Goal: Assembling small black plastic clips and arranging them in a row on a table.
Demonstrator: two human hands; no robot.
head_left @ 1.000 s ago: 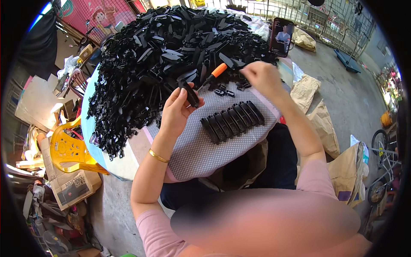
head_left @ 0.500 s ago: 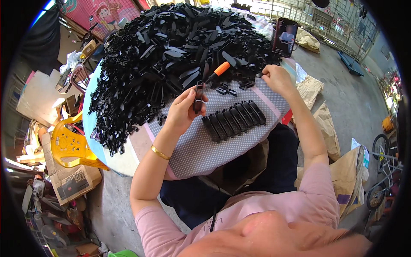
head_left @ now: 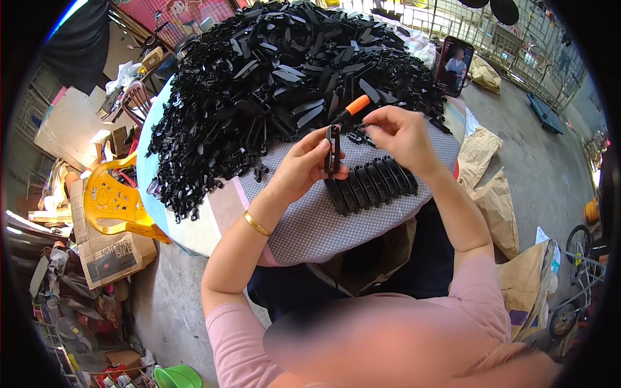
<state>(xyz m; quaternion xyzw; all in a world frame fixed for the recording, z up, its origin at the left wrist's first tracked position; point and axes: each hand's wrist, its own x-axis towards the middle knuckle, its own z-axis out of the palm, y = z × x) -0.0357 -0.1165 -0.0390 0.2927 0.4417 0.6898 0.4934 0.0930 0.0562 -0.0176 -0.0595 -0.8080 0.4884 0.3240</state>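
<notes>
grey floor [head_left: 171, 294], perhaps concrete; yellow chair [head_left: 108, 199]; metal grille [head_left: 446, 24]

A cluttered home workshop or garage is seemingly surrounding a cloth-covered desk [head_left: 301, 239], where a heap of loose black plastic parts [head_left: 284, 71] is rising at twelve o'clock. Bare concrete floor [head_left: 517, 126] is showing at two o'clock, and a metal grille [head_left: 440, 18] is standing near one. Brown paper sacks [head_left: 497, 210] are lying at three, a yellow plastic chair [head_left: 111, 202] is standing at nine, and a cardboard box [head_left: 116, 260] is resting at eight.
</notes>
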